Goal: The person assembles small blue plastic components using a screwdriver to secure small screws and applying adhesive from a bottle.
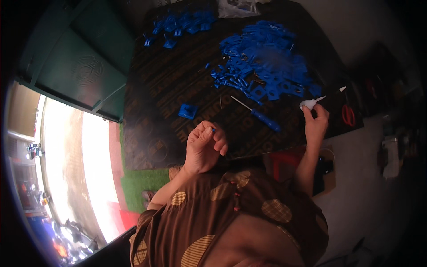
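1. Fingers of the left hand (204,147) are curled together, thumb against fingertips, pinching a tiny blue plastic piece (214,130) that just shows past the fingertips; the rest of it is hidden.
2. Fingers of the right hand (316,122) are wrapped around a small white squeeze bottle with a thin pointed nozzle (310,103); the nozzle points up and away from the thumb.
3. Between the two hands, just beyond the fingertips, lies a slim screwdriver with a blue handle and metal shaft (258,114), flat on the dark patterned mat (178,89) and touched by neither hand.
4. Just past the left fingertips, a single square blue plastic part (187,111) sits alone on the mat.
5. Farther out from the right fingers spreads a large heap of blue square plastic frames (264,62); a smaller scatter of the same blue parts (180,24) lies well beyond the left hand.
6. At the far edge of the mat a clear crumpled plastic bag (238,8) rests; what it holds cannot be told.
7. To the outside of the right hand, red-handled scissors (348,115) lie near the mat's edge.
8. Well to the left of the left hand stands a dark green embossed panel (84,66).
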{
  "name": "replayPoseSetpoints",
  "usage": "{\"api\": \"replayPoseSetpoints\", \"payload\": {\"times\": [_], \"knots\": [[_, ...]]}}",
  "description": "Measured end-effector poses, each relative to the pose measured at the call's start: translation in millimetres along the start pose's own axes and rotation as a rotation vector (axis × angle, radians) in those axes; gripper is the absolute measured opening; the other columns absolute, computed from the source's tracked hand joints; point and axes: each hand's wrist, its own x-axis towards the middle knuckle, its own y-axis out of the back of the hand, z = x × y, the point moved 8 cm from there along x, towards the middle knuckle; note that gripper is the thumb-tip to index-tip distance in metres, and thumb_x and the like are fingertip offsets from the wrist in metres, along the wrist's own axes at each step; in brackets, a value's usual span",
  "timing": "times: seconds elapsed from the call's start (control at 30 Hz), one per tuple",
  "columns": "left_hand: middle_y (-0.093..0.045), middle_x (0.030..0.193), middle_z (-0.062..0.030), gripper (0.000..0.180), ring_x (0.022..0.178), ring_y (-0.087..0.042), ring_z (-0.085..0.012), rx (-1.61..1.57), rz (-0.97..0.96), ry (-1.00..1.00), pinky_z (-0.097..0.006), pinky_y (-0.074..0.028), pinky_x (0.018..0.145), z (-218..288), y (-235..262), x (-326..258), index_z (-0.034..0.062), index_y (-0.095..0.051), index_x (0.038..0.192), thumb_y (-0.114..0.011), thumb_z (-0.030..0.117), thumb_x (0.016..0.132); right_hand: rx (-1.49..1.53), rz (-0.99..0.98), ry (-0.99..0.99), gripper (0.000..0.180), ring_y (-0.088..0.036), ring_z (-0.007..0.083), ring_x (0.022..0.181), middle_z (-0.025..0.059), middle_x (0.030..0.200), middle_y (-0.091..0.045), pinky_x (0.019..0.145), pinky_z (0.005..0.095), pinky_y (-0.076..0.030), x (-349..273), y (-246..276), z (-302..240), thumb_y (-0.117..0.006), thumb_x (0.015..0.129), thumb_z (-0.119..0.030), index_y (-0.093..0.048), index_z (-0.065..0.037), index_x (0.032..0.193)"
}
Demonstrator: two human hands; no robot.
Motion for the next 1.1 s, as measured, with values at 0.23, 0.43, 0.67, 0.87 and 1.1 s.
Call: {"api": "replayPoseSetpoints", "payload": {"times": [0.23, 0.43, 0.67, 0.87, 1.1], "knots": [[-0.047, 0.078, -0.0024, 0.012, 0.060, -0.042, -0.0119, 0.003, -0.022, -0.008, -0.027, -0.042, 0.052, -0.3, 1.5, -0.2, 0.0074, -0.054, 0.093, -0.058, 0.019, 0.092, -0.082, -0.017, 0.095, 0.030, -0.053, 0.0282, 0.106, 0.0102, 0.106, -0.063, 0.091, 0.0371, -0.043, -3.7, 4.7, -1.4, -0.072, 0.075, -0.010, -0.064, -0.005, 0.103], [-0.046, 0.079, -0.0025, 0.013, 0.061, -0.042, -0.0117, 0.010, -0.026, -0.009, -0.027, -0.041, 0.053, -0.6, 1.6, 0.2, 0.0070, -0.053, 0.093, -0.058, 0.018, 0.092, 0.075, -0.081, 0.068, 0.025, -0.061, 0.0182, 0.087, 0.0104, 0.100, -0.065, 0.074, 0.0304, -0.049, 17.2, 29.4, 19.5, -0.062, 0.082, -0.001, -0.064, -0.004, 0.106], [-0.045, 0.079, -0.0026, 0.014, 0.061, -0.042, -0.0119, 0.033, -0.024, -0.018, -0.027, -0.041, 0.053, 0.7, -0.1, 0.2, 0.0071, -0.051, 0.092, -0.059, 0.018, 0.092, 0.163, -0.151, -0.083, 0.022, -0.060, 0.0145, 0.077, 0.0080, 0.093, -0.068, 0.070, 0.0283, -0.048, 59.9, 33.7, 20.3, -0.059, 0.087, -0.012, -0.066, -0.002, 0.106], [-0.048, 0.079, -0.0052, 0.010, 0.062, -0.046, -0.0137, 0.010, -0.027, -0.027, -0.030, -0.045, 0.055, 1.1, 1.1, 0.0, 0.0073, -0.053, 0.092, -0.057, 0.017, 0.093, 0.237, -0.282, -0.084, 0.021, -0.055, 0.0077, 0.066, 0.0043, 0.079, -0.066, 0.057, 0.0219, -0.045, 120.1, 10.3, 14.8, -0.056, 0.089, -0.015, -0.069, -0.002, 0.100], [-0.048, 0.079, -0.0052, 0.011, 0.061, -0.046, -0.0137, 0.004, -0.027, -0.034, -0.030, -0.045, 0.055, 1.9, -0.7, 0.1, 0.0068, -0.053, 0.091, -0.057, 0.017, 0.093, 0.175, -0.427, -0.097, 0.020, -0.048, 0.0071, 0.051, 0.0046, 0.067, -0.060, 0.043, 0.0208, -0.037, 187.0, -26.5, 8.3, -0.056, 0.086, -0.012, -0.067, 0.002, 0.094]]}}
